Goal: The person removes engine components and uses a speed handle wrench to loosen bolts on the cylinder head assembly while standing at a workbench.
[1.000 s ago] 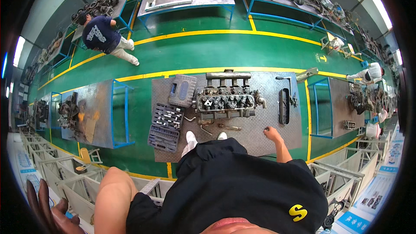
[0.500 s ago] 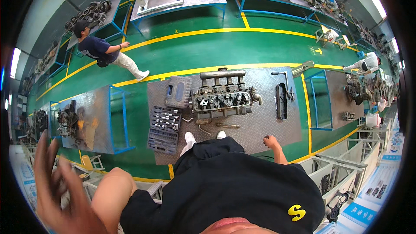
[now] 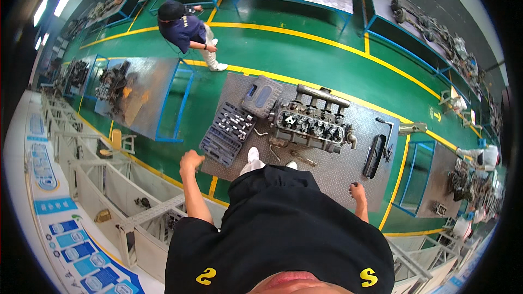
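A person (image 3: 294,201) in a black shirt (image 3: 283,239) stands at a metal tabletop (image 3: 340,174) bearing an engine (image 3: 313,122), left hand (image 3: 192,160) just beside an open tool case (image 3: 220,146), right hand (image 3: 357,191) by the near edge; a co-worker (image 3: 184,31) stands beyond.

We see grey tread-patterned metal surface (image 3: 346,173). On it, we find engine assembly (image 3: 310,122) in middle; blue-grey case (image 3: 261,97) just left, open socket case (image 3: 222,144) nearer us; bent rods (image 3: 261,134) and elongated metal piece (image 3: 303,159) in front. Toward right edge, we note long black tray (image 3: 375,156), long-handled tool (image 3: 390,129) beside it.
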Demonstrator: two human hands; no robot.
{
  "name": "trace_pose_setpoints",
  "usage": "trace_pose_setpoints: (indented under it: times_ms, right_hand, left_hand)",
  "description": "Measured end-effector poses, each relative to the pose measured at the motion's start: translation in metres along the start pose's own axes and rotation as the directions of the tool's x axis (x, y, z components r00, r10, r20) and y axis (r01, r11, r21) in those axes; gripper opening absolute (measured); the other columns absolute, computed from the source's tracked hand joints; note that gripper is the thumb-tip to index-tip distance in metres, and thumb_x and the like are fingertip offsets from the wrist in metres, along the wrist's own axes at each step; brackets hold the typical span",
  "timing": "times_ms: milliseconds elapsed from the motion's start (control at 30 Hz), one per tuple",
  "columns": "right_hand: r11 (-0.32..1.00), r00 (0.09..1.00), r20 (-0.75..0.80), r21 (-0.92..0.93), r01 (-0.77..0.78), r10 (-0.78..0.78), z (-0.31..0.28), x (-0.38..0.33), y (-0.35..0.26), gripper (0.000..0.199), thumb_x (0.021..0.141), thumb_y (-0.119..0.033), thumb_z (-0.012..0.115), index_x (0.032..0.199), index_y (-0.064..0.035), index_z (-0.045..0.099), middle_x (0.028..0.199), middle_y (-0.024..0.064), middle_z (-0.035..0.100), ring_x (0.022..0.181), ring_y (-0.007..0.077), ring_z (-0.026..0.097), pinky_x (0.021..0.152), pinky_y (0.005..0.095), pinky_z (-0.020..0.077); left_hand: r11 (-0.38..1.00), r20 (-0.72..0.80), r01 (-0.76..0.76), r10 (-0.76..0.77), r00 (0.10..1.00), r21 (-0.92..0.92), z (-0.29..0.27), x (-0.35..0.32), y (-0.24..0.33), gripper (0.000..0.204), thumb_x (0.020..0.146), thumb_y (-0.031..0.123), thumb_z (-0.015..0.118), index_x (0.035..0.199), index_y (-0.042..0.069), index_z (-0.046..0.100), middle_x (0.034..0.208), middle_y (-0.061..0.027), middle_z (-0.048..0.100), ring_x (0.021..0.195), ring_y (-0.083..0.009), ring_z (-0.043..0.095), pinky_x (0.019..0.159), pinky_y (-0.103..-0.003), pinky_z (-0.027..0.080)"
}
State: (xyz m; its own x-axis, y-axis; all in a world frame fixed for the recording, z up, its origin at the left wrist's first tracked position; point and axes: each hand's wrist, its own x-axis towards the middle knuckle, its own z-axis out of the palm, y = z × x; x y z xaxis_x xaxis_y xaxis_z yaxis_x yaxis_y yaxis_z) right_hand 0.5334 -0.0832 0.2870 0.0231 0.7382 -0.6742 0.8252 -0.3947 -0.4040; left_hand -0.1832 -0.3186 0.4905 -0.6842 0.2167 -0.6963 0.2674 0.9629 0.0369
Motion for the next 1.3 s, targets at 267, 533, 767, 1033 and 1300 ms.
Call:
trace_pose_setpoints:
  times_ms: [267, 533, 767, 1033, 1300]
  right_hand:
    - [0.990, 1.000, 0.020, -0.142, -0.002, 0.005, -0.049, 0.039, -0.043, 0.024, 0.090, -0.023, 0.059, 0.099, -0.0027, 0.068, 0.075, 0.0065, 0.068, 0.062, 0.0183, 0.065, 0.054, 0.0362, 0.0523]
    - [0.880, 0.911, 0.017, -0.251, 0.404, -0.413, -0.022, 0.077, -0.126, 0.031, 0.088, -0.026, 0.061, 0.100, 0.0021, 0.068, 0.080, 0.0150, 0.072, 0.070, 0.0221, 0.069, 0.066, 0.0356, 0.0536]
    - [0.872, 0.926, 0.135, -0.312, 0.377, -0.352, -0.012, 0.077, -0.139, 0.034, 0.086, -0.030, 0.065, 0.100, 0.0000, 0.069, 0.092, 0.0254, 0.070, 0.094, 0.0423, 0.067, 0.083, 0.0487, 0.0520]
    - [0.935, 0.974, 0.142, -0.285, 0.212, -0.177, 0.005, 0.062, -0.050, 0.030, 0.089, -0.026, 0.059, 0.099, 0.0004, 0.071, 0.079, 0.0109, 0.071, 0.067, 0.0173, 0.068, 0.062, 0.0336, 0.0544]
    - [0.938, 0.970, 0.083, -0.249, 0.240, -0.226, 0.000, 0.060, -0.088, 0.030, 0.087, -0.027, 0.060, 0.098, -0.0019, 0.072, 0.083, 0.0186, 0.072, 0.082, 0.0296, 0.070, 0.077, 0.0415, 0.0535]
  left_hand:
    - [0.731, 0.418, 0.419, -0.199, 0.886, -0.539, 0.172, 0.008, -0.170, 0.039, 0.086, 0.032, 0.061, 0.106, -0.001, 0.063, 0.095, -0.0174, 0.071, 0.073, -0.0284, 0.070, 0.067, -0.042, 0.058]
    - [0.720, 0.623, 0.597, -0.293, 0.725, -0.355, 0.285, -0.024, -0.190, 0.050, 0.091, 0.049, 0.054, 0.098, 0.000, 0.063, 0.095, -0.0116, 0.071, 0.071, -0.0249, 0.067, 0.063, -0.039, 0.056]
    - [0.695, 0.419, 0.510, -0.319, 0.850, -0.507, 0.260, -0.052, -0.182, 0.048, 0.090, 0.045, 0.059, 0.095, -0.003, 0.061, 0.090, -0.0173, 0.067, 0.065, -0.0266, 0.064, 0.057, -0.038, 0.054]
    - [0.851, 0.247, 0.379, -0.304, 0.920, -0.363, 0.225, -0.024, -0.170, 0.037, 0.082, 0.032, 0.060, 0.093, -0.003, 0.068, 0.080, -0.0146, 0.070, 0.062, -0.0265, 0.068, 0.058, -0.041, 0.055]
    - [0.944, 0.198, 0.279, -0.244, 0.950, -0.177, 0.202, 0.005, -0.137, 0.042, 0.079, 0.036, 0.061, 0.088, -0.004, 0.069, 0.083, -0.0204, 0.071, 0.073, -0.0326, 0.071, 0.067, -0.044, 0.056]
